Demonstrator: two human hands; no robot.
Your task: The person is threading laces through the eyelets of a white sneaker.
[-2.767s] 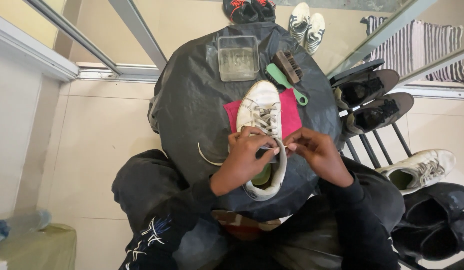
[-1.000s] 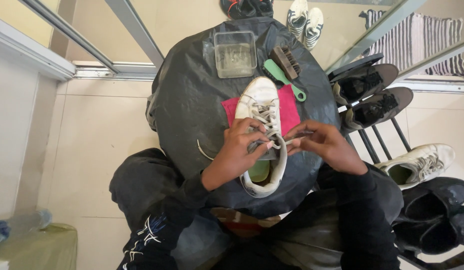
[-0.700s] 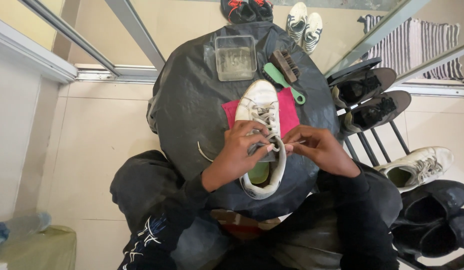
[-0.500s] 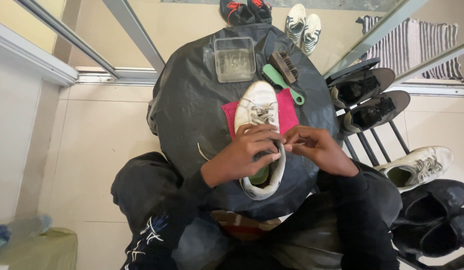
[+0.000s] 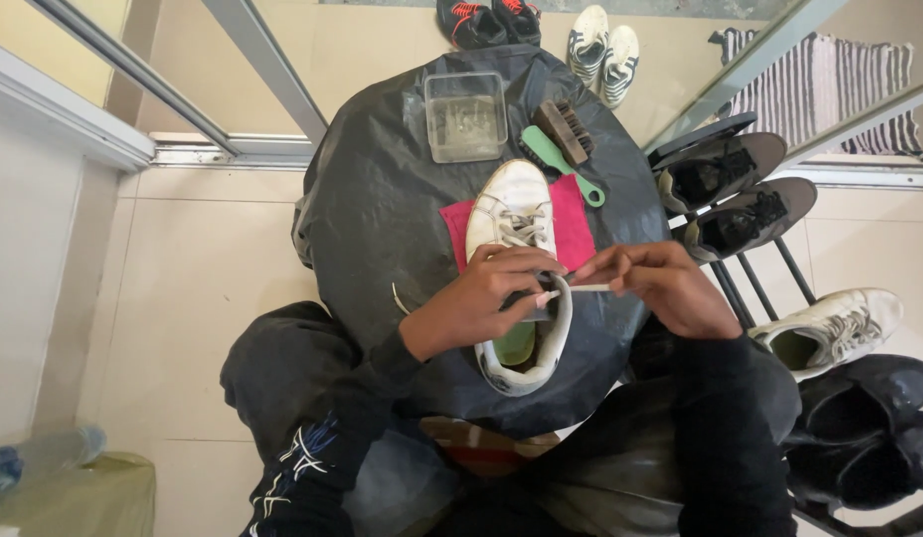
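A white sneaker (image 5: pixel 517 204) with a green insole lies toe away from me on a pink cloth (image 5: pixel 575 231), on a round table draped in black plastic (image 5: pixel 382 219). My left hand (image 5: pixel 491 298) rests across the sneaker's lacing, fingers curled on the tongue and eyelets. My right hand (image 5: pixel 655 283) pinches the end of a white shoelace (image 5: pixel 587 288) and draws it out sideways to the right. Another loose lace end (image 5: pixel 396 298) hangs at the sneaker's left.
A clear plastic tub (image 5: pixel 466 114), a brown brush (image 5: pixel 564 130) and a green-handled brush (image 5: pixel 563 164) sit at the table's far side. A shoe rack (image 5: pixel 759 268) at right holds dark shoes (image 5: pixel 745 189) and a white sneaker (image 5: pixel 829 328). More shoes (image 5: pixel 602 45) stand behind glass.
My right hand has pulled the lace end further out to the right. My left hand stays on the sneaker's lacing, and the sneaker has hardly shifted.
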